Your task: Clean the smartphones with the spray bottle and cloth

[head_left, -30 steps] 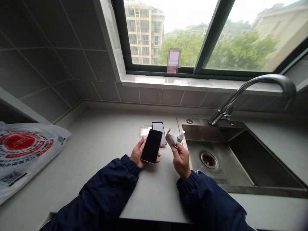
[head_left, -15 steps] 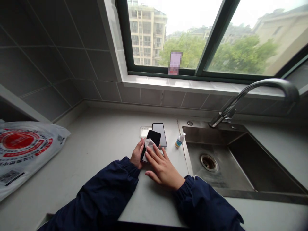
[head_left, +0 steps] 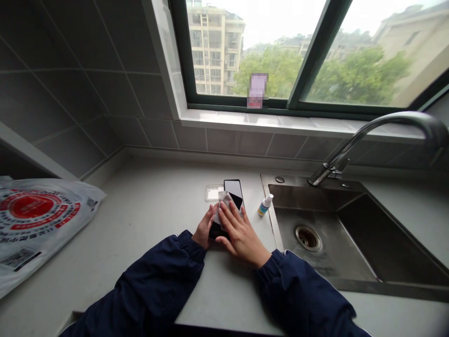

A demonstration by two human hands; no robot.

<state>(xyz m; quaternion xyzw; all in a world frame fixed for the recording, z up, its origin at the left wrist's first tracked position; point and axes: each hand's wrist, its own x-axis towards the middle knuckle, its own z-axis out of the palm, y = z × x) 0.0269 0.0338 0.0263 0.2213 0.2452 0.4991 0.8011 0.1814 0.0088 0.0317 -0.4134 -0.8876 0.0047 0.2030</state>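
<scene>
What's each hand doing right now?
Left hand: closed around a black smartphone.
Right hand: open, pressing a white wipe onto the phone.

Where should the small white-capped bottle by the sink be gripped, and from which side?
Pinch the body of the small bottle below its white cap, coming from the near left, the side of the right hand. It seems to stand upright, so the narrow body suits a pinch, and the sink's rim lies close on its right.

Glossy black glass phone (head_left: pixel 216 230); brushed stainless steel sink (head_left: pixel 308 199); matt stone countertop (head_left: pixel 140 206); shiny plastic bag (head_left: pixel 35 220).
</scene>
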